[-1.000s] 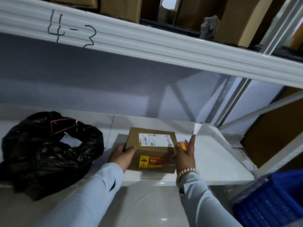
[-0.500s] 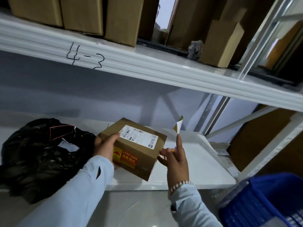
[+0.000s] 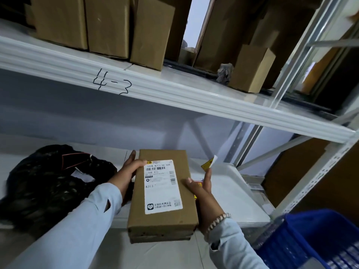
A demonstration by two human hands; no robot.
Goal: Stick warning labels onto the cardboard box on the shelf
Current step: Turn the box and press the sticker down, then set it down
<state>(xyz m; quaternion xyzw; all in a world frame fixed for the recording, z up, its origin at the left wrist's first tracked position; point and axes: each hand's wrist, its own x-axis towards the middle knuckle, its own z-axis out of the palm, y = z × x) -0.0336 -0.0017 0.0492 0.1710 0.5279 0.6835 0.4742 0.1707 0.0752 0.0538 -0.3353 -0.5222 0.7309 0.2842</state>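
A small brown cardboard box (image 3: pixel 184 216) with a white shipping label on top is held lengthwise above the front of the white lower shelf (image 3: pixel 233 193). My left hand (image 3: pixel 128 171) grips its far left edge, thumb on top. My right hand (image 3: pixel 200 188) presses the box's right side with the thumb on top and also pinches a strip of yellow warning labels (image 3: pixel 208 164), whose white backing sticks up past my fingertips. The box side with the earlier yellow sticker is out of sight.
A crumpled black plastic bag (image 3: pixel 48 183) lies on the shelf to the left. The upper shelf marked "4-3" (image 3: pixel 174 94) carries several cardboard boxes. A blue plastic crate (image 3: pixel 314 239) sits at the lower right beside the rack's upright post.
The box was lifted off the shelf and turned, so its labelled top now faces me lengthwise and the yellow sticker side is hidden. My right hand moved back onto the box's right side.
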